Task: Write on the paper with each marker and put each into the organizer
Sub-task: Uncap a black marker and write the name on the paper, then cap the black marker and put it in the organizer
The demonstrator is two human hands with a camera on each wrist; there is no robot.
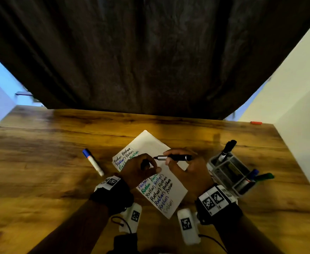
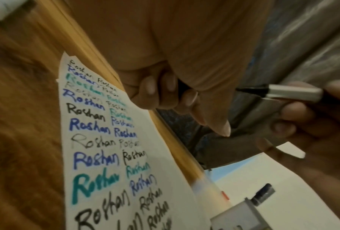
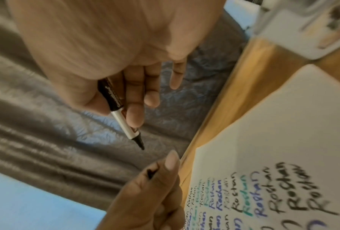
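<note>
Blue-capped marker [image 1: 93,162]: lies on table [image 1: 40,153], well left of paper; capped.
Left hand [image 1: 139,170]: over paper, fingers curled round small black cap [image 1: 144,165], mostly hidden.
Paper [image 1: 170,195]: mid-table, partly covered by both hands; writing blurred.
Black marker [image 1: 172,158]: uncapped, tip toward left hand, above paper.
Right hand [image 1: 187,167]: thumb + fingers grip marker barrel.
Organizer [image 1: 229,173]: right of paper; holds black, blue, green markers; compartments unclear.

Left hand [image 1: 141,170] fisted; right hand [image 1: 185,169] pinching, both raised side by side.
</note>
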